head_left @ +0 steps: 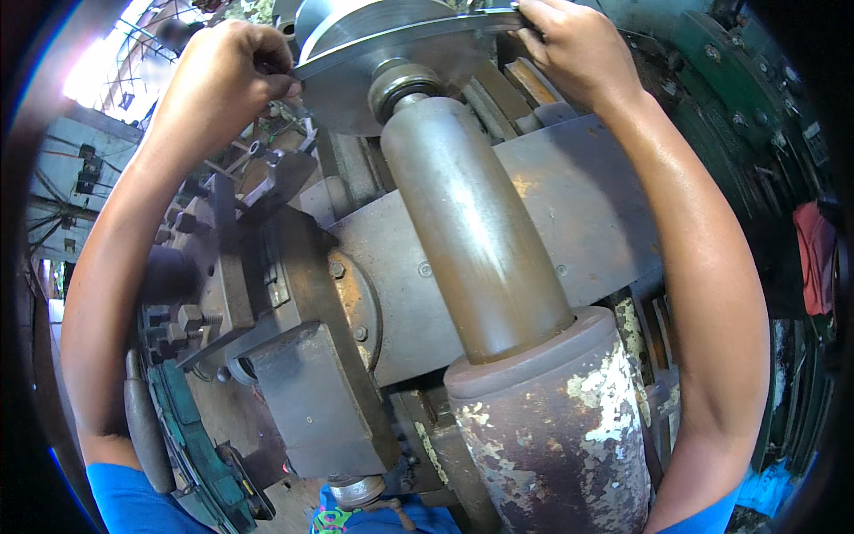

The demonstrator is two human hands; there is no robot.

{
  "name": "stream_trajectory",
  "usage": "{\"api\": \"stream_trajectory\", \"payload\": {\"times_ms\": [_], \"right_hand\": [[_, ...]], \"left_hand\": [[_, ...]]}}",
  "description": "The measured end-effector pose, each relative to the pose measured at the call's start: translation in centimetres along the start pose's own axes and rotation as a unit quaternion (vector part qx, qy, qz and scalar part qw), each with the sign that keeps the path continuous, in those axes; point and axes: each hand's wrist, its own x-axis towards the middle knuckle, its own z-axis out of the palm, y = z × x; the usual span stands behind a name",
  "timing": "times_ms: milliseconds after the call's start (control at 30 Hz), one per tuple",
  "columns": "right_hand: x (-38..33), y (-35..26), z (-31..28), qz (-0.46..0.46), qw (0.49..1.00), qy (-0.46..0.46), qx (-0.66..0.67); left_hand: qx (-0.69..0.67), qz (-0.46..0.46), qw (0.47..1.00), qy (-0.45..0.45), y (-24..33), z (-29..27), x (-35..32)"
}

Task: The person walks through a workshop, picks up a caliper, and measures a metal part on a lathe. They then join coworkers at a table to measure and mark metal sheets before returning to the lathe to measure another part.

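Note:
Both my arms reach forward to a large round metal disc (347, 107) on a lathe. A long, thin, straight metal strip (400, 37) spans the disc; I cannot make out whether it is a rule or another tool. Its left end is pinched by my left hand (227, 76), fingers curled. At the right end, my right hand (578, 49) grips it between thumb and fingers. Against the disc's middle bears a rotating centre (405, 87), set in the thick steel tailstock quill (480, 231). The quill comes out of a tailstock (551, 427) with peeling paint.
Left of the quill stands the tool post (231, 258) with several square-headed bolts, on a compound slide (320, 400) with a crank handle (356, 491). A flat grey carriage plate (587, 187) lies under the quill. Green machinery (729, 71) and a red cloth (813, 258) are at the right.

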Motion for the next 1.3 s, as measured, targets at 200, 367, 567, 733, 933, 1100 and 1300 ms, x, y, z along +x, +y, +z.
{"api": "stream_trajectory", "payload": {"times_ms": [200, 367, 567, 733, 933, 1100, 1300], "right_hand": [[0.0, 0.2, -0.1, -0.001, 0.999, -0.008, 0.051], [-0.1, 0.3, 0.0, 0.006, 0.998, -0.012, 0.068], [-0.2, 0.3, 0.3, 0.009, 0.999, 0.01, 0.041], [-0.2, 0.3, 0.2, 0.008, 0.999, 0.006, 0.049], [-0.2, 0.5, -0.1, -0.002, 0.999, -0.005, 0.054], [-0.1, 0.3, 0.0, -0.005, 0.999, 0.003, 0.044], [-0.1, 0.2, -0.1, 0.005, 1.0, 0.0, 0.03]], "left_hand": [[-0.036, -0.029, 0.999, -0.019, -0.5, 0.2, 0.3], [-0.036, -0.027, 0.999, -0.026, -0.5, 0.3, 0.3], [-0.035, -0.02, 0.999, -0.018, -0.2, 0.2, 0.2], [-0.037, -0.025, 0.999, -0.022, -0.2, 0.2, 0.2], [-0.085, -0.042, 0.994, -0.051, -0.2, -0.1, 0.3], [-0.023, -0.003, 0.999, -0.042, -0.3, -0.4, 0.2], [-0.067, -0.013, 0.996, -0.057, -0.3, -0.7, 0.3]]}}
